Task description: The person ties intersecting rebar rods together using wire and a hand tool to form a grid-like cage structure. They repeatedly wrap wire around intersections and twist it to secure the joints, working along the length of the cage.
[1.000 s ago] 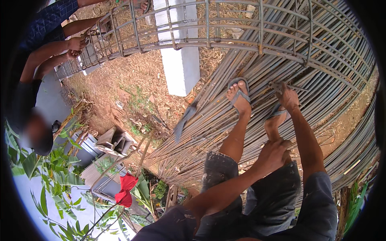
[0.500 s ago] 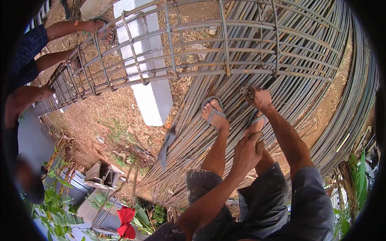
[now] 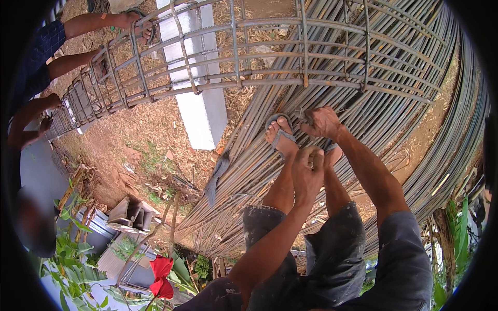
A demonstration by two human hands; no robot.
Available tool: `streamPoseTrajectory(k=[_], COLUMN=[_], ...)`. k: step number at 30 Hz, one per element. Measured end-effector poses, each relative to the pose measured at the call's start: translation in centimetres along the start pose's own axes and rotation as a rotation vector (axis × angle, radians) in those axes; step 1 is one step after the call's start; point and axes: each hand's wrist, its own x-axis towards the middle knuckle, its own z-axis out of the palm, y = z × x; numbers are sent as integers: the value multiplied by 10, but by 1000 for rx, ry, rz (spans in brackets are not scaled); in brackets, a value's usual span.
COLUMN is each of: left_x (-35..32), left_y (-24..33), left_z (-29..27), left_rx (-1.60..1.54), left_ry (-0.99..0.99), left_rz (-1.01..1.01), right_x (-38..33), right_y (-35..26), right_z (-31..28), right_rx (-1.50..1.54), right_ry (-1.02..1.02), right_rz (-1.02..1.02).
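Note:
My left hand is a closed fist held above my knees, and nothing shows in it. My right hand reaches further out, its fingers curled on a small dark thing just above the pile of long steel bars. It is a little below the lower edge of a long cage of tied steel bars. My feet in grey sandals rest on the pile, next to both hands.
Other people's arms hold the cage at its far left end. A white concrete block lies under the cage on bare earth. Grey blocks, green plants and a red flower are at the lower left.
My right hand has stretched out from my foot toward the cage. My left fist has come up over my knees. The cage now fills more of the upper view.

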Motion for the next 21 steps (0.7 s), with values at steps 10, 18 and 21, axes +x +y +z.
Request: streamPoseTrajectory(k=[10,18,21], left_x=[-35,-102,-124], left_y=[-21,33,27], left_z=[-10,-32,-42], left_rx=[-229,-776,-830], left_ry=[91,-97,-102], left_rz=[200,82,60], right_x=[-65,-116,-124], right_y=[-88,-159,-154], right_z=[-78,-125,-103], right_rx=[507,830,869], right_ry=[-16,-139,-191], right_rz=[-20,197,184])
